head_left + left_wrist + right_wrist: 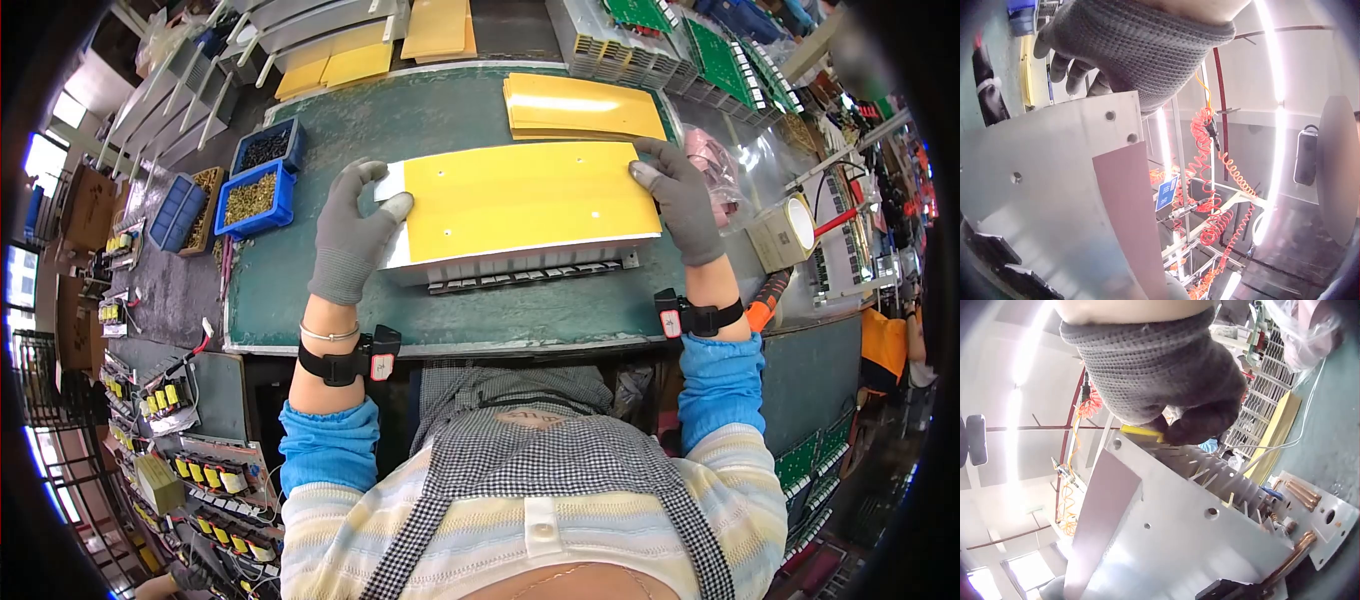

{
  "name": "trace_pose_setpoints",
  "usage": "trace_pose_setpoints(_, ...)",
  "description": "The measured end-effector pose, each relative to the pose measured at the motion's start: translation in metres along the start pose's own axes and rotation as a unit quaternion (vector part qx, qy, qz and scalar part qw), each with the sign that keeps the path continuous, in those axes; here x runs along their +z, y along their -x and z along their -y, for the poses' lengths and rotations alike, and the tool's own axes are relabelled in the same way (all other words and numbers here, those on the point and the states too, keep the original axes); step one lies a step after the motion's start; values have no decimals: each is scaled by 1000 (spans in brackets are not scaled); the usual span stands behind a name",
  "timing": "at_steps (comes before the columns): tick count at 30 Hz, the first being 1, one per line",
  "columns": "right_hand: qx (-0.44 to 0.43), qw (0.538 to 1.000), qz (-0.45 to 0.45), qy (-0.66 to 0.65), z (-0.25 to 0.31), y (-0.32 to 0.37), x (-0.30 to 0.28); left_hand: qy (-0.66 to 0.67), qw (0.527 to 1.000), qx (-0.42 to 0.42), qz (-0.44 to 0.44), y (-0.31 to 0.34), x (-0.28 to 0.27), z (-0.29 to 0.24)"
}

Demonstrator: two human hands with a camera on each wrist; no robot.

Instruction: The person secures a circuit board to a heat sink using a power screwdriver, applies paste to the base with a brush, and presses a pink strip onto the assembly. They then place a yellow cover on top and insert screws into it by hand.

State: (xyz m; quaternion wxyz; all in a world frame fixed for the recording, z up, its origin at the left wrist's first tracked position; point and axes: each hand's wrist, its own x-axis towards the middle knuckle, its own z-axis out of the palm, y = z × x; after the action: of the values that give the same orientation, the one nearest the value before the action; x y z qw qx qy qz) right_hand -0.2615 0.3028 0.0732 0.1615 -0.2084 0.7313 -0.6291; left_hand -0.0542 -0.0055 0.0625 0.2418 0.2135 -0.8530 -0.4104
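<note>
A flat yellow sheet (530,200) with small holes covers the top of a metal housing (500,268) in the head view. My left hand (352,232), in a grey glove, grips the left end, thumb at the sheet's edge and fingers toward the far corner. At the far right corner my gloved right hand (684,200) pinches the sheet, its thumb on top. The right wrist view shows inner fins and copper-coloured pipes beside the housing's silver wall (1172,519). In the left wrist view, fingers reach past the silver panel (1041,181).
More yellow sheets (580,105) lie behind the housing on the green table (290,300). Blue bins (255,200) of small hardware stand left. A tape roll (800,222) and an orange-handled tool (768,300) are at right. Circuit boards (720,65) sit at the back right.
</note>
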Motion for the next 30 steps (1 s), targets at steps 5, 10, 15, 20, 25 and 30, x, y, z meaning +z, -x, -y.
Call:
trace_pose_setpoints(5, -5, 1000, 4, -3, -4, -2, 0, 26, 1000, -2, 0, 1, 1, 2)
trace_pose_setpoints(10, -66, 994, -8, 90, -6, -4, -1, 1, 999, 26, -20, 1, 4, 4)
trace_pose_setpoints(15, -31, 993, -78, 80, 0, 2, -18, 92, 995, -11, -42, -12, -36, 20)
trace_pose_setpoints(20, -71, 983, -116, 125, 14, 11, -28, -13, 998, -48, -48, -95, -127, 73)
trace_pose_setpoints(25, -51, 984, -134, 107, 34, 30, -9, -329, 929, -109, 132, -176, -138, 130)
trace_pose_setpoints(30, -51, 984, -145, 86, 31, 41, -24, -496, 830, -141, 212, -202, -107, 117)
